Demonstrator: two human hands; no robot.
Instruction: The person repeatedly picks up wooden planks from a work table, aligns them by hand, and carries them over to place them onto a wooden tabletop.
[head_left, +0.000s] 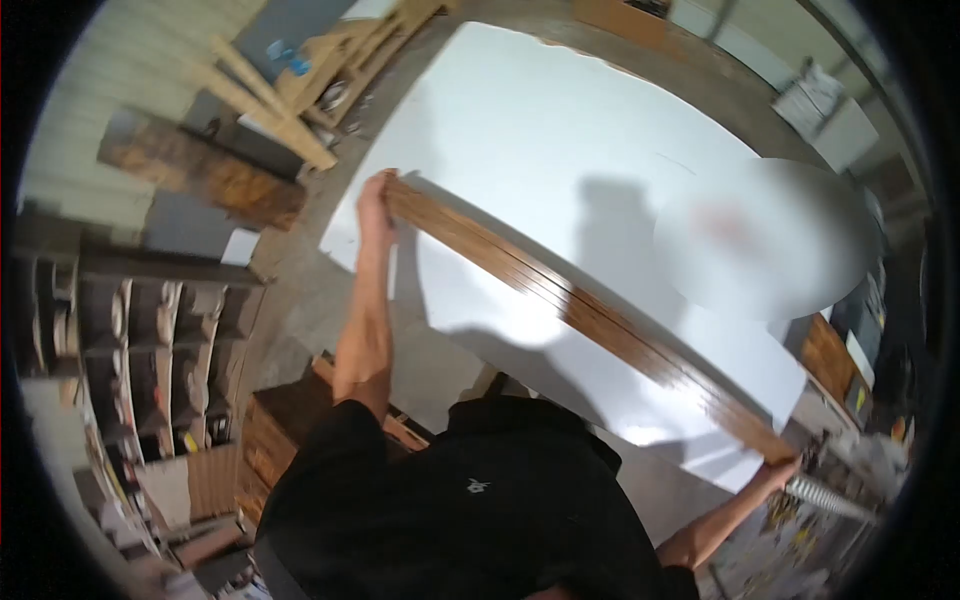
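A long brown wooden board (560,300), with dark lines along its length, runs diagonally over a large white panel (510,100). Its upper left end is in my left hand (376,205), whose fingers are wrapped round the edge. At the lower right end my right hand (778,474) grips the board. Shadows of the board and of my body fall on the white surface. Whether the board touches the panel I cannot tell.
Shelves (160,350) with small items stand at the left. A wooden plank (200,165) and pale timber pieces (270,110) lie at the upper left. A blurred whitish oval (765,240) covers part of the right side. A ribbed hose (830,498) is by my right hand.
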